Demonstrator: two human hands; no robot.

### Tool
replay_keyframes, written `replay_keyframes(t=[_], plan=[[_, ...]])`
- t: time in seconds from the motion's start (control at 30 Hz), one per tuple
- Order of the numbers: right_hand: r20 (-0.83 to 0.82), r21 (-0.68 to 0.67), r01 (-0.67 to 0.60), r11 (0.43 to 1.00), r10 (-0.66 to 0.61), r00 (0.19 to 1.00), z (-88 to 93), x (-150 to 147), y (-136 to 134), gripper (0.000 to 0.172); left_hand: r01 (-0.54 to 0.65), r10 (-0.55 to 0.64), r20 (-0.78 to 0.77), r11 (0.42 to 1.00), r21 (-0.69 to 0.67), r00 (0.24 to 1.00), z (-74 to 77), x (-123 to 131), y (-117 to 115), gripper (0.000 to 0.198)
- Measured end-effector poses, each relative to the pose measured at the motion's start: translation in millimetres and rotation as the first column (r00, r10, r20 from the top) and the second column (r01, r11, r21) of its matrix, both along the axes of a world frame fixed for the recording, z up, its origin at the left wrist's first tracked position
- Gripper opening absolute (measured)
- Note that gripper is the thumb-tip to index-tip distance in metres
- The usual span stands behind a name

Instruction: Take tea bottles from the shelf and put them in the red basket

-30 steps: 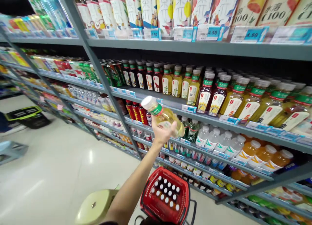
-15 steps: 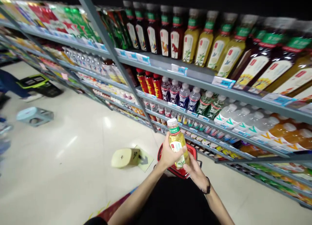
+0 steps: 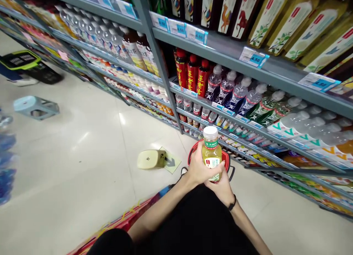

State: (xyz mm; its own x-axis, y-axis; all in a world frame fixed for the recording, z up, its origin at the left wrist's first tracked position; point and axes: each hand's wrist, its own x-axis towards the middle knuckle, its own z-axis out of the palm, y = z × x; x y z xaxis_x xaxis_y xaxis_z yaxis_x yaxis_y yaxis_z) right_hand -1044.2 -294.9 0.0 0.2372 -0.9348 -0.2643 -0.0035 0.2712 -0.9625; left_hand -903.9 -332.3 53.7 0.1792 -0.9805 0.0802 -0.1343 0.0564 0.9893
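A bottle of yellow-green tea [image 3: 212, 152] with a white cap and a green neck band is held nearly upright in front of my body. My left hand [image 3: 199, 166] wraps round its left side, the thumb lying across the label. Lower on the right, my right hand [image 3: 223, 187] grips the bottle near its base, with a black band on the wrist. Behind and below the bottle is a red shopping basket [image 3: 226, 157], partly hidden by my hands and the bottle.
Drink shelves [image 3: 220, 49] run along the right and back, packed with bottles. On the floor stand a cream stool [image 3: 150, 160] and a light blue stool [image 3: 35, 107]. A black and green basket [image 3: 33, 63] is at the far left, beside a person's leg and shoe [image 3: 22, 80].
My view has shifted, so the upper shelf sits higher in the picture. The bottle is more upright, and my right hand has closed in nearer to my left around its lower part.
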Motion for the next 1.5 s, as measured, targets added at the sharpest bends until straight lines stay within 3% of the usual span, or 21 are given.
replay_keyframes(t=[0.13,0.33,0.5,0.63,0.77,0.93,1.27,1.5], plan=[[-0.023,-0.026,0.023,0.999,-0.024,0.999,4.5,25.2,6.3,0.055,0.02,-0.02,-0.012,1.0,0.002,1.0,-5.8,22.5,5.2,0.06],[-0.073,-0.113,0.084,0.99,-0.093,0.993,8.6,50.1,15.7,0.055,0.075,-0.078,-0.023,0.991,-0.108,0.997,-9.8,44.7,10.2,0.063],[-0.08,-0.184,0.107,0.977,-0.124,0.989,16.4,58.9,18.7,0.059,0.056,-0.068,-0.041,0.971,-0.233,0.997,-12.9,52.3,13.5,0.066],[-0.09,-0.219,0.087,0.972,-0.109,0.99,23.8,62.5,16.3,0.068,0.039,-0.064,-0.085,0.963,-0.268,0.994,-14.7,56.2,15.3,0.068],[-0.103,-0.201,0.075,0.977,-0.097,0.99,22.7,67.9,16.5,0.066,0.034,-0.06,-0.088,0.961,-0.274,0.994,-14.1,63.5,15.2,0.069],[-0.134,-0.151,0.054,0.987,-0.074,0.988,19.1,76.4,19.2,0.061,0.031,-0.056,-0.091,0.967,-0.254,0.994,-11.6,73.5,14.7,0.067],[-0.162,-0.131,0.084,0.988,-0.105,0.981,27.1,86.9,18.8,0.054,0.085,-0.094,-0.17,0.995,-0.058,0.981,-3.8,81.7,10.6,0.067],[-0.16,-0.114,0.109,0.987,-0.126,0.979,30.0,89.0,18.4,0.054,0.121,-0.125,-0.208,0.992,-0.032,0.97,-2.1,82.5,5.3,0.069]])
